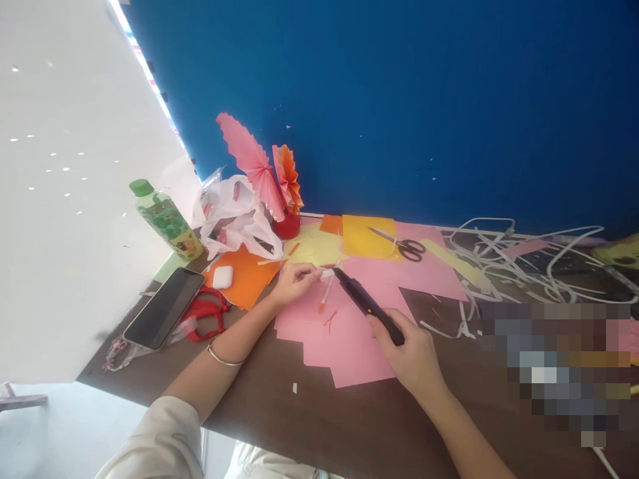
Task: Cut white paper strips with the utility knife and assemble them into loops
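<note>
Right hand [408, 349]: wrapped around the rear of a long black handheld tool [367, 303]; from my feed I couldn't tell what kind.
Left hand [298, 283]: fingertips pinched narrow on a small white strip [327, 273], right at the tool's tip.
Work spot: tool tip and strip were over the pink sheets [349, 346], mid-way along the dark brown tabletop [259, 402].
Tip risk: I judged that a skid could catch the left fingertips, because they lay so close.
Strip risk: so slight a piece could twist or drop, since the pinch had little to hold.
Sheet risk: the loose, overlapping paper could slide under a leaning wrist.
Tool body: smooth, tapered towards the tip, a small yellow dot on it.
Scissors [407, 248]: black-looped, metal-bladed, partly over yellow card [367, 229].
Folded fans: crisply pleated paper, one pink fan [252, 159], one orange fan [288, 174], above a red pot [288, 229].
Further out: a crinkled, translucent plastic bag [234, 223], a green-capped bottle [170, 223], tangled white cords [554, 266].
</note>
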`<state>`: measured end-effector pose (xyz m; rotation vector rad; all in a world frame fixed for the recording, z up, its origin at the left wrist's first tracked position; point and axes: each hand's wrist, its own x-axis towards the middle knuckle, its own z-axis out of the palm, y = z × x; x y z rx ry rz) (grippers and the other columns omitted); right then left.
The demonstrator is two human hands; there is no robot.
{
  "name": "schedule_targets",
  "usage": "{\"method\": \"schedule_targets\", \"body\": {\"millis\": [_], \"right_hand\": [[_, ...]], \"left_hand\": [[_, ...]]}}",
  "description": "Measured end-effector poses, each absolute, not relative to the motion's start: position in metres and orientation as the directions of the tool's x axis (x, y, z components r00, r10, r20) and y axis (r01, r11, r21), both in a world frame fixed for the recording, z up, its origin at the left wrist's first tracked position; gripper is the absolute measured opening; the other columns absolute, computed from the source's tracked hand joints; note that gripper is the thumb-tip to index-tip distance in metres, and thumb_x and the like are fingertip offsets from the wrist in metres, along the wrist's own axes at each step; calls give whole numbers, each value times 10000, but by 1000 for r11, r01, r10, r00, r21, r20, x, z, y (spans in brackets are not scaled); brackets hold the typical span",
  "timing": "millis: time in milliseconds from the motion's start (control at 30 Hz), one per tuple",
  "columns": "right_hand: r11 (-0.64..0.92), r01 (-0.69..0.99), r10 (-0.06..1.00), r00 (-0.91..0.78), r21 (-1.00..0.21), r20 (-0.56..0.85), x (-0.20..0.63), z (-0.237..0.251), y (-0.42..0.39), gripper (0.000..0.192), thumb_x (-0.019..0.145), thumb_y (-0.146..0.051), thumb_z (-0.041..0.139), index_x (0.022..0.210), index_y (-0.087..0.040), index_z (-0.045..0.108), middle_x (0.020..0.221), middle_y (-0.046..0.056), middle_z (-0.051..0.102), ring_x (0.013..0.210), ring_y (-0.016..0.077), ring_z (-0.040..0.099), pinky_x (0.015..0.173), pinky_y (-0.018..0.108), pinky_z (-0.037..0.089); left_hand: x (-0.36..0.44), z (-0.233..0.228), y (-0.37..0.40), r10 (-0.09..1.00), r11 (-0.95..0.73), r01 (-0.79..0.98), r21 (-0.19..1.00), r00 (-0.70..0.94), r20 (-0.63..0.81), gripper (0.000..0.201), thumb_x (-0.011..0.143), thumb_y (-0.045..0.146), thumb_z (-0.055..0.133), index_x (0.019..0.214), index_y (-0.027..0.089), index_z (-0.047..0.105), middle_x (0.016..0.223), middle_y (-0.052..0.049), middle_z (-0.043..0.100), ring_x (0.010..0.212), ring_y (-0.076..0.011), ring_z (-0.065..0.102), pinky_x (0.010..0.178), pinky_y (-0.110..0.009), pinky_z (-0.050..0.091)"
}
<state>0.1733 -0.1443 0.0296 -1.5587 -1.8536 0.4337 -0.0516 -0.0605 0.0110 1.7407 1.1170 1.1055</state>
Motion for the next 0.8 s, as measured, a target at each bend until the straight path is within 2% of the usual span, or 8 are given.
{"method": "schedule_targets", "body": {"millis": [300,500,700,800], "right_hand": [[230,738,957,-52,-634,287,172,30,-146,260,805,-426,488,775,-195,603,525,-21,573,446,120,514,448,211,416],[235,757,956,-65,-610,287,172,32,-147,270,806,-432,478,781,-199,611,497,-28,537,414,111,475,438,205,399],[279,789,932,-85,-548,353,172,34,-149,285,817,-430,460,792,-197,622,458,-34,462,377,101,406,419,202,363],[288,808,930,-107,-514,352,172,32,-151,275,823,-423,463,774,-198,612,465,-31,463,381,98,400,426,201,361]], "left_hand": [[-51,10,-60,941,-309,252,917,222,256,338,809,414,495,621,145,573,612,-4,572,604,-112,499,597,-219,361],[-49,11,-61,944,-302,258,918,218,249,341,810,415,499,619,142,570,608,-4,561,603,-112,485,588,-223,349],[-48,10,-63,953,-283,302,910,195,232,372,812,447,498,601,146,554,578,12,513,585,-106,456,582,-227,343],[-49,8,-60,955,-293,226,929,127,270,399,821,479,478,605,149,542,582,17,497,590,-104,444,609,-236,362]]}}
